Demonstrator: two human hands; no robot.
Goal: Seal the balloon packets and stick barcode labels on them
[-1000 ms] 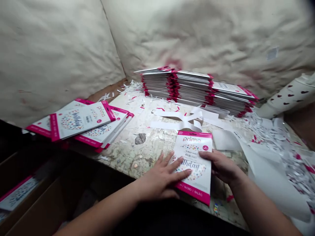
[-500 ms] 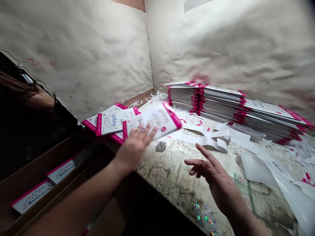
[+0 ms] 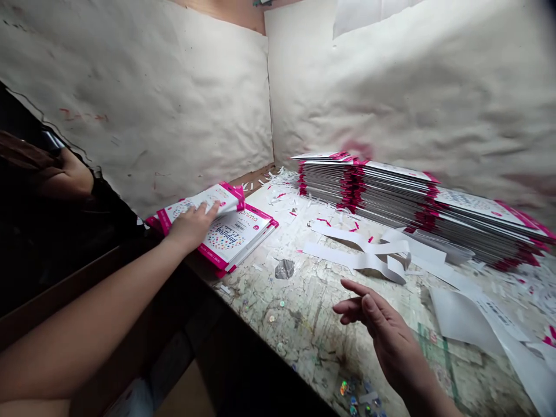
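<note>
My left hand [image 3: 193, 226] is over a loose pile at the table's left edge. Its fingers lie across the top of a thin white-and-pink packet [image 3: 221, 194], whose right end curls up; the thumb is hidden. Beneath and to the right, another packet [image 3: 228, 237] shows "birthday" lettering and coloured dots, with more packets under it. My right hand [image 3: 388, 336] hovers over the bare tabletop, fingers loosely extended and apart, holding nothing. White paper strips [image 3: 360, 255] lie just beyond it.
Tall stacks of similar packets [image 3: 391, 185] line the back right. Paper scraps [image 3: 286, 191] litter the table [image 3: 278, 313]. Glossy white backing paper [image 3: 473, 324] lies at right, shiny sequins [image 3: 354, 399] at the front edge. Another person's hand [image 3: 72, 176] shows at far left, above a dark box [image 3: 56, 295].
My left hand has moved left with the packet, from over the table onto the pile. My right hand has stayed nearly in place. The view has shifted slightly.
</note>
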